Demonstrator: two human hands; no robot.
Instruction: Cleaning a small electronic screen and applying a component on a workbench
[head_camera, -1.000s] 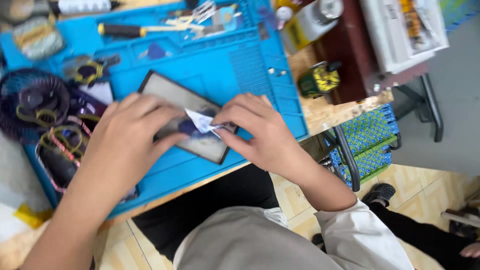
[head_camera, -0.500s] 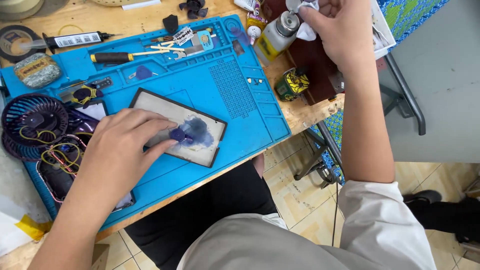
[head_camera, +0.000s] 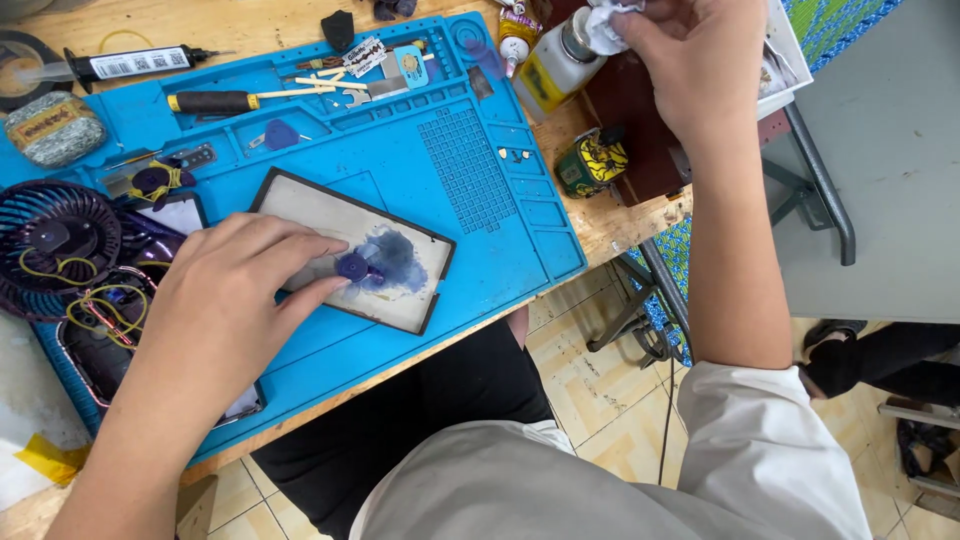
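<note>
A wooden worktop (head_camera: 640, 215) carried everything, its pale top scuffed and chipped along the near edge. Most of it lay under a blue work mat (head_camera: 480, 200) with moulded compartments along its far side. Beside the mat's right edge stood a small green and yellow jar (head_camera: 592, 160), touching a dark red board (head_camera: 640, 130) that covered the right end. At the far left lay a black-tipped glue tube (head_camera: 140, 62), a roll of dark tape (head_camera: 18, 60) and a wrapped oval block (head_camera: 42, 128). A black fan (head_camera: 55, 240) sat at the left edge. A yellow scrap (head_camera: 42, 458) lay at the near left corner.
</note>
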